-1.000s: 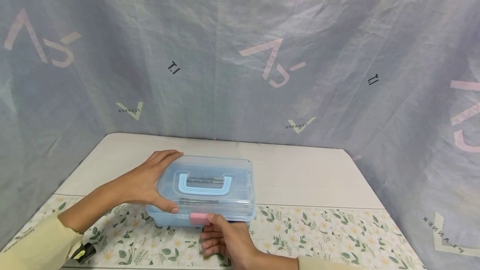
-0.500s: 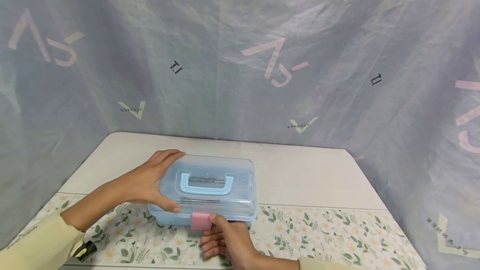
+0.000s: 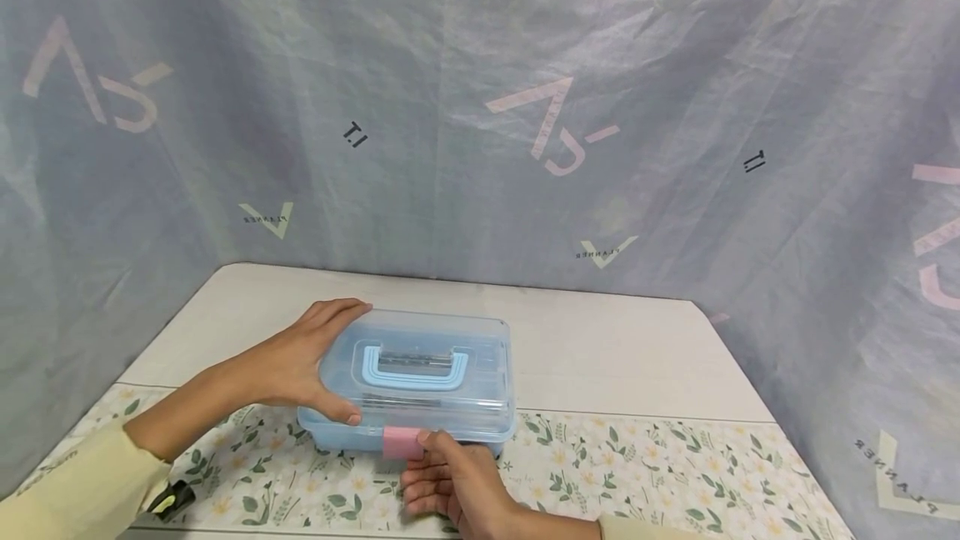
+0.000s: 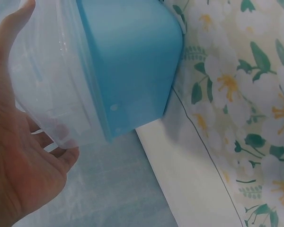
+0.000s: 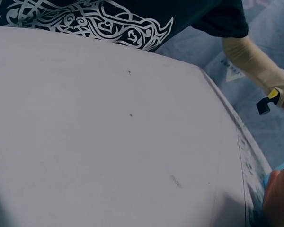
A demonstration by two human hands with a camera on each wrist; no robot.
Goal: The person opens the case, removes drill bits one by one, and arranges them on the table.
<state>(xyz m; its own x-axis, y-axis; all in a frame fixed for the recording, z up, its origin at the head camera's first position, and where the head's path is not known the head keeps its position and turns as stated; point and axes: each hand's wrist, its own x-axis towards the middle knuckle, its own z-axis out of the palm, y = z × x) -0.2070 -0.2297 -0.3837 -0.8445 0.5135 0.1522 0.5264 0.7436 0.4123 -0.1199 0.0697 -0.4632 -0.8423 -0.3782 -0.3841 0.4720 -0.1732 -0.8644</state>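
A light-blue plastic storage box (image 3: 480, 433) with a clear lid (image 3: 480, 357) and a blue carry handle (image 3: 414, 382) sits on the table, its lid down. My left hand (image 3: 296, 369) spans the lid's left end, thumb at the front edge and fingers around the back corner. The left wrist view shows those fingers (image 4: 66, 156) curled at the lid's edge. At the front, my right hand (image 3: 465, 482) has its thumb and index finger on the right end of a pink latch (image 3: 402, 442). Its other fingers curl below. Dim thin items show through the lid.
A flowered cloth strip (image 3: 637, 473) covers the near part of the white table (image 3: 600, 357). A grey printed curtain (image 3: 450, 107) hangs behind and at both sides. A black strap piece (image 3: 176, 500) sits at the left sleeve.
The pink latch on the box's front has swung down and shows more of its face than a second ago, with the right thumb still on it. The left hand keeps its hold.
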